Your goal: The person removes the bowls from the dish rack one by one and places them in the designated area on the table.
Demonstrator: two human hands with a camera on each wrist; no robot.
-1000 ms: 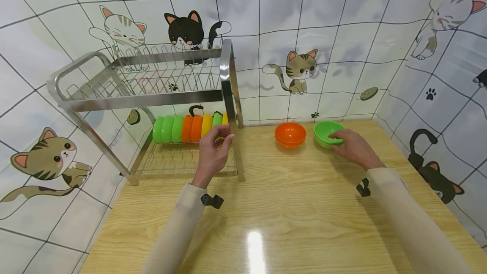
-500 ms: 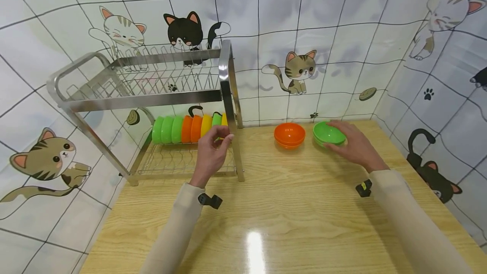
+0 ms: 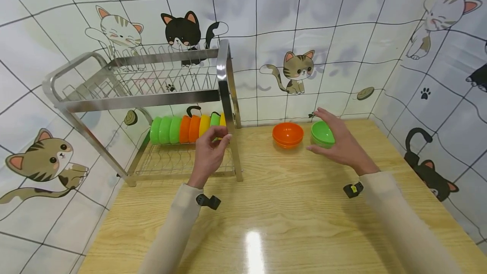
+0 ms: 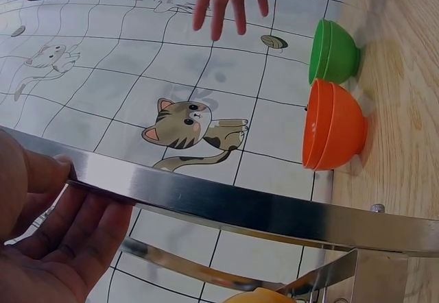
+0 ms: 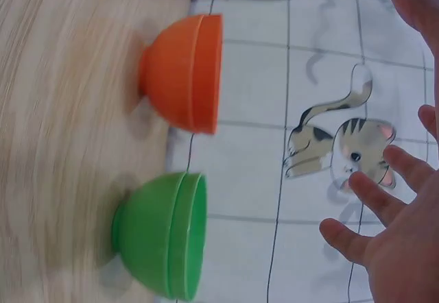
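My left hand (image 3: 213, 147) hovers at the right end of the dish rack (image 3: 224, 79), fingers loosely curved next to the post and the last yellow bowl (image 3: 223, 119). In the left wrist view the palm (image 4: 55, 248) is relaxed behind a steel bar (image 4: 240, 203) and holds nothing. My right hand (image 3: 338, 141) is spread open above and around the stacked green bowls (image 3: 321, 133). The right wrist view shows its fingers (image 5: 405, 234) clear of the green bowls (image 5: 164, 231). Stacked orange bowls (image 3: 287, 133) sit just to their left.
A row of green, orange and yellow bowls (image 3: 182, 129) stands on edge in the rack's lower tier. The upper tier (image 3: 152, 77) holds nothing. The wooden table (image 3: 289, 206) meets tiled cat-patterned walls at the back and right.
My right hand has lifted off the green bowl's rim and spread open over it. The left hand has stayed by the rack's post.
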